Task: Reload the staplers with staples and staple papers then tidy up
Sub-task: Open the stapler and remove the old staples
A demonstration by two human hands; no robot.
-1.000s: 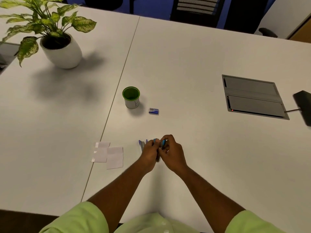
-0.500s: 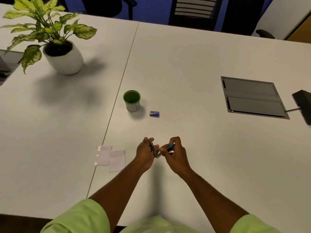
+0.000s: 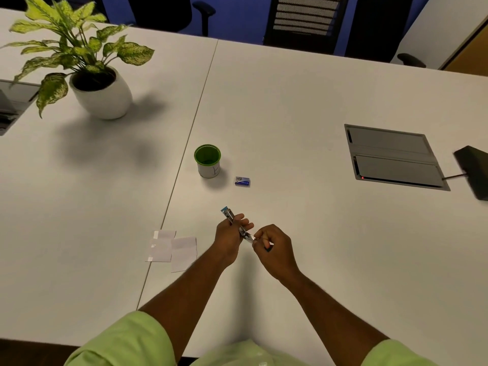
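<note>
A small metal stapler point(image 3: 229, 215) with a blue tip is swung open between my hands, just above the table. My left hand point(image 3: 229, 240) grips its upper arm, which points away from me. My right hand point(image 3: 274, 249) pinches the other end near the hinge; most of that part is hidden in my fingers. A small blue staple box point(image 3: 242, 181) lies beyond my hands. Small white papers point(image 3: 173, 249) lie to the left of my left forearm.
A green cup point(image 3: 207, 160) stands left of the staple box. A potted plant point(image 3: 100, 93) is at the far left. A grey cable hatch point(image 3: 393, 157) is set in the table at right, with a dark object point(image 3: 474, 171) beside it. Chairs stand behind the table.
The stapler has been opened out: its two arms were together in my hands, then spread. My left hand now holds the upper arm pointing away and my right hand has moved right and nearer.
</note>
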